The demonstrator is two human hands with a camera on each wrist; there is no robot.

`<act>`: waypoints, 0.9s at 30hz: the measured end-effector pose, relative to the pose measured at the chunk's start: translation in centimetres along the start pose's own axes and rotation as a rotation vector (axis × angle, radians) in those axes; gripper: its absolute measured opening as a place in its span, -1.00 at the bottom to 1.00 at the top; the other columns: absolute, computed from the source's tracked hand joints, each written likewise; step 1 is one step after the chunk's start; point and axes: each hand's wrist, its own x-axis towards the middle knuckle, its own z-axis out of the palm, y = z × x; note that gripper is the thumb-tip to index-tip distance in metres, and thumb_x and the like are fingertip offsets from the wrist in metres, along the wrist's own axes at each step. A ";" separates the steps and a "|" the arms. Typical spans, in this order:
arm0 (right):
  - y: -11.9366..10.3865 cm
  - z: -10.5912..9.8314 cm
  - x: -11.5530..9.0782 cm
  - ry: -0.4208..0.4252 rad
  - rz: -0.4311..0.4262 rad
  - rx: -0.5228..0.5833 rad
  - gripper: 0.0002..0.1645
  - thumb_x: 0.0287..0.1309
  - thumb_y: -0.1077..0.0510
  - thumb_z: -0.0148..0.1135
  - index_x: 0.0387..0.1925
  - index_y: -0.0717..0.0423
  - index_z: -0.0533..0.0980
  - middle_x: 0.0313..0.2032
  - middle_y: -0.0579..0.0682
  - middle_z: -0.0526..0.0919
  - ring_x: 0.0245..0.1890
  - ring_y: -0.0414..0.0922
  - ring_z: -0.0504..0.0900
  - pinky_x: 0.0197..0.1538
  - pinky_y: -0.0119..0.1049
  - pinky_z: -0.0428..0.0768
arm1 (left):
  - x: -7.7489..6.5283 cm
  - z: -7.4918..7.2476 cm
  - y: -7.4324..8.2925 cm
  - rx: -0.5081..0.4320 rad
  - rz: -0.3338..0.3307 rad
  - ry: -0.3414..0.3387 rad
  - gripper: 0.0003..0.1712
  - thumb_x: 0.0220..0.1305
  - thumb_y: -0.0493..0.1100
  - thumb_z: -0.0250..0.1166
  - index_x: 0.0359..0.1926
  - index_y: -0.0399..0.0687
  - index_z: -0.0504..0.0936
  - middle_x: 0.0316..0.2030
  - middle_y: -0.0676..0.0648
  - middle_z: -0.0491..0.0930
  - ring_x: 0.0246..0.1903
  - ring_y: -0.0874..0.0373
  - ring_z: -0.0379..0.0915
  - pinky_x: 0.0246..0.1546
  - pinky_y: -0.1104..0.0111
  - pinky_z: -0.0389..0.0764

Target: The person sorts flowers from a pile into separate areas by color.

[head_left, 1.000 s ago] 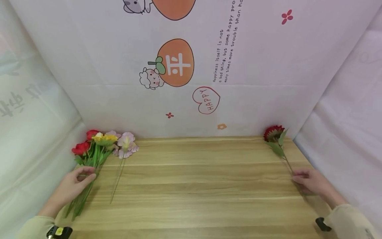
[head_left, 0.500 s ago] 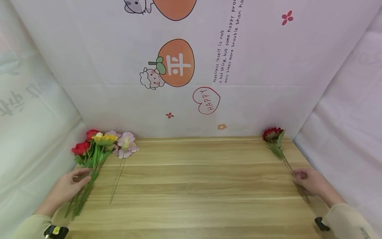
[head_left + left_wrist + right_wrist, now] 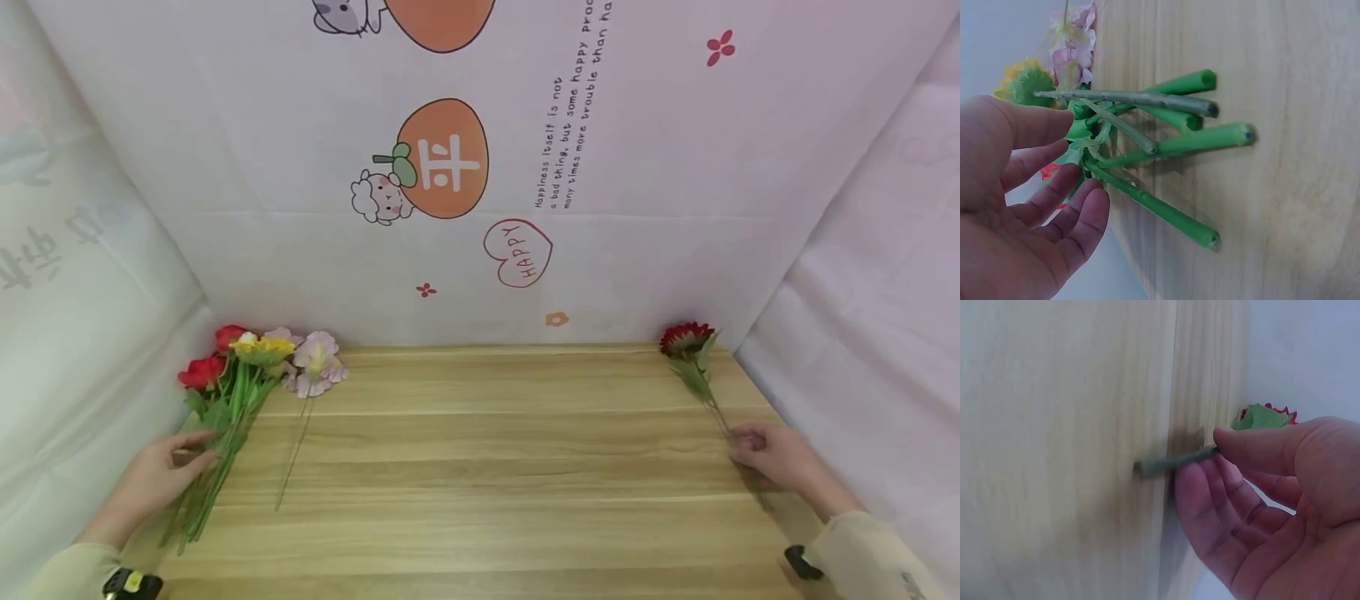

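My right hand [image 3: 780, 460] pinches the thin stem of a dark red artificial flower [image 3: 687, 340] between thumb and fingers at the table's right side. In the right wrist view, the cut end of that stem [image 3: 1169, 464] sticks out past the fingertips, close over the wood. At the left, several artificial flowers lie bunched: red blooms [image 3: 202, 372], a yellow flower [image 3: 264, 350] and green stems [image 3: 213, 492]. Beside them my left hand [image 3: 157, 481] is held with thumb and fingers apart, its fingertips right at the stems and nothing gripped.
A pale pink flower [image 3: 317, 364] with a long thin stem lies just right of the bunch. The wooden table [image 3: 487, 467] spreads between the hands. White printed cloth [image 3: 637, 267] stands along its back, with more cloth at both sides.
My left hand has drawn back leftward and down from the bunched stems. The right hand has shifted slightly, and the dark red flower's head sits a little lower in the view.
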 end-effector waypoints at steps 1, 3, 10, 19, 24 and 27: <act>-0.1 0.2 0.1 -0.006 -0.005 0.022 -0.41 0.28 0.33 0.29 0.19 0.65 0.31 -0.16 0.39 0.63 -0.27 0.05 0.69 -0.35 -0.17 0.76 | -0.1 0.0 -0.2 0.000 0.000 -0.001 -0.43 0.48 -0.09 0.25 0.22 -0.55 0.45 0.11 -0.61 0.46 -0.09 -0.41 0.59 -0.22 -0.07 0.70; -0.4 0.6 0.3 -0.018 0.001 0.057 -0.39 0.29 0.32 0.29 0.22 0.63 0.30 -0.15 0.35 0.63 -0.27 0.04 0.69 -0.33 -0.16 0.76 | -0.3 -0.1 -0.7 0.009 0.012 0.005 -0.45 0.44 -0.13 0.29 0.19 -0.56 0.46 0.08 -0.61 0.48 -0.10 -0.44 0.58 -0.21 -0.09 0.69; -0.2 1.0 0.2 -0.032 0.033 0.093 -0.42 0.33 0.28 0.29 0.24 0.55 0.34 -0.13 0.25 0.63 -0.27 -0.01 0.68 -0.32 -0.16 0.76 | 0.1 0.2 -0.8 0.025 0.001 -0.028 -0.44 0.34 -0.13 0.40 0.10 -0.54 0.49 -0.05 -0.55 0.56 -0.11 -0.44 0.58 -0.17 -0.09 0.68; -0.1 0.6 0.0 -0.045 0.075 0.128 -0.33 0.39 0.18 0.27 0.30 0.55 0.26 -0.08 0.31 0.61 -0.26 -0.01 0.67 -0.25 -0.12 0.76 | 0.9 0.0 -0.5 0.015 -0.062 -0.047 -0.47 0.24 -0.18 0.45 0.03 -0.54 0.52 -0.15 -0.45 0.63 -0.12 -0.37 0.59 -0.20 -0.03 0.69; -0.1 0.7 -0.3 -0.036 0.074 0.127 -0.29 0.34 0.16 0.32 0.28 0.55 0.28 -0.10 0.30 0.62 -0.27 -0.01 0.66 -0.27 -0.13 0.76 | 0.9 -0.3 -0.4 0.039 -0.076 -0.049 -0.54 0.19 -0.24 0.45 -0.03 -0.53 0.55 -0.20 -0.41 0.68 -0.17 -0.31 0.63 -0.22 -0.05 0.67; -0.3 0.8 -0.3 -0.034 0.061 0.103 -0.28 0.30 0.16 0.37 0.27 0.55 0.31 -0.13 0.25 0.64 -0.30 -0.02 0.66 -0.31 -0.16 0.76 | 0.8 -0.4 -0.3 0.049 -0.088 -0.045 -0.57 0.18 -0.24 0.45 -0.05 -0.51 0.58 -0.23 -0.37 0.70 -0.20 -0.27 0.65 -0.22 -0.05 0.66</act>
